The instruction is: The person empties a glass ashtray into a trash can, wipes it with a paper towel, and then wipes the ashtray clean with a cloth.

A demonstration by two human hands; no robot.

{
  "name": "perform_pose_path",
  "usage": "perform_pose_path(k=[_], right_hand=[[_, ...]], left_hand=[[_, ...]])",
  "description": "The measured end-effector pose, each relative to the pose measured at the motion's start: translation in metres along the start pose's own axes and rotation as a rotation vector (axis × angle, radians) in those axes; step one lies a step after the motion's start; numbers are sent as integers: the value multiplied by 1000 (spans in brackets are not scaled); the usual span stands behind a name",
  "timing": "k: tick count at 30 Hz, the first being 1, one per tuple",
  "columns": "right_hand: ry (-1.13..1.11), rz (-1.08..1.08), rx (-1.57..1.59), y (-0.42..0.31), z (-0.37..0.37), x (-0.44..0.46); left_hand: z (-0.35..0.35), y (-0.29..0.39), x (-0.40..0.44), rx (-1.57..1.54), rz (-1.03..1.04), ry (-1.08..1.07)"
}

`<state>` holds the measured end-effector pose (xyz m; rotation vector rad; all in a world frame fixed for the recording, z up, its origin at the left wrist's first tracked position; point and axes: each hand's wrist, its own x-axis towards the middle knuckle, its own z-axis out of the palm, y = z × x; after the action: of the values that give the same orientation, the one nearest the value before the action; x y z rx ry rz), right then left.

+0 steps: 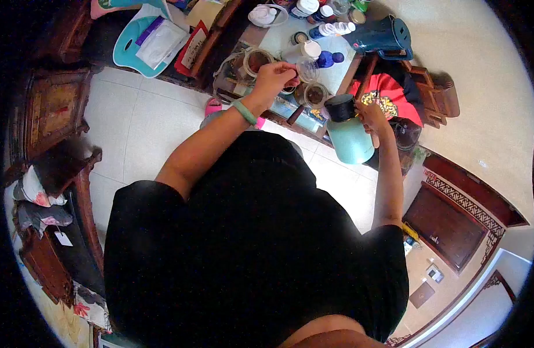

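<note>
My right hand [371,117] is wrapped round the handle of a mint-green vacuum jug [351,142] with a black top. The jug tilts, and its black top is close beside a clear glass cup [315,94] with something brown in it. In a pinch, my left hand [274,81] holds a clear round lid [307,71] at its edge, just above and left of the cup. Beyond that hand stands a glass jar [256,61] with dark reddish-brown contents. Whether liquid is flowing from the jug, I cannot tell.
White-capped bottles, a small blue bottle [328,58] and a dark teal electric kettle [383,37] crowd the table's far side. A red cloth with a gold pattern [383,95] lies by a wooden chair on the right. A turquoise plastic stool [126,55] is at the upper left.
</note>
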<state>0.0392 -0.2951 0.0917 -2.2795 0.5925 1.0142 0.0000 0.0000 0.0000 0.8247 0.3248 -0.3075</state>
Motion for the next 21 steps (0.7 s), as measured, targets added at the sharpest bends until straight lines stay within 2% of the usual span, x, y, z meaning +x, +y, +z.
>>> perform_pose_path(k=[2,5,7,11,13,21], right_hand=[[41,1,-9,-2,0,0],[-37,23,53,5,-4,4],[-12,43,0,-20,0,-14],[-8,-122,-189,-13,-4,-1],[3,30,-100,-20,-3,-2],[-56,-36,-29,-20,-5,0]], left_hand=[[3,1,-1,12,-6,30],[1,-8,-3,-21,29,-11],[3,-5,-1,-5,28,-13],[5,-3,-2,-3,18,11],[3,-4,0,-17,11,2],[3,-6,2,-22,1,24]])
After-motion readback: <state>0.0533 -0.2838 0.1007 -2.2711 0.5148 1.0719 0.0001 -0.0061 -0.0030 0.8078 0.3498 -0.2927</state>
